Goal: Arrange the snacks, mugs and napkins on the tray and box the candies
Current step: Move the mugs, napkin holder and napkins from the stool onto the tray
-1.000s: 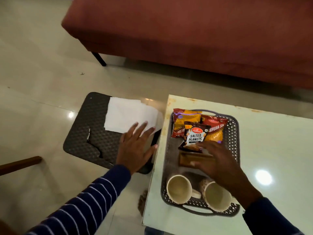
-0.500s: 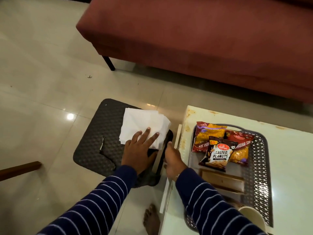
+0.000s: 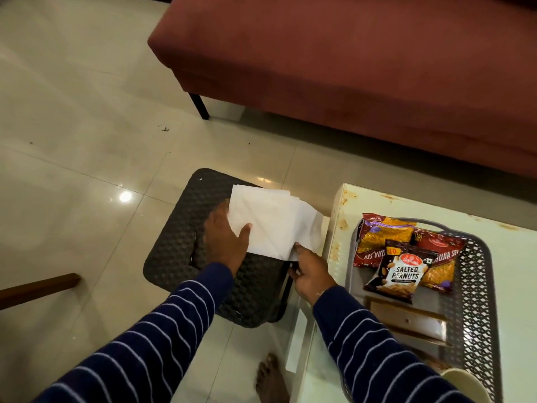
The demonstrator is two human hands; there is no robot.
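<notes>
A stack of white napkins [image 3: 273, 222] is lifted off a dark woven stool [image 3: 171, 248]. My left hand [image 3: 225, 242] grips its left edge, thumb on top. My right hand [image 3: 312, 274] pinches the near right corner. On the white table, a grey lattice tray [image 3: 473, 289] holds a salted peanuts packet [image 3: 402, 271] lying over two red and yellow snack packets [image 3: 380, 237]. A brown box [image 3: 406, 318] lies in the tray nearer to me. A cream mug's rim [image 3: 465, 385] shows at the tray's near end, partly hidden by my right sleeve.
A red sofa [image 3: 363, 68] stands beyond the table on a black leg [image 3: 200, 106]. The table's left edge [image 3: 337, 228] is rusty and sits close to the stool. A wooden bar [image 3: 37, 286] pokes in at the left. My bare foot [image 3: 271, 382] rests on the tiled floor.
My right hand left the tray and came over to the napkins. Both hands now grip the stack and raise it off the stool. The view shifted left.
</notes>
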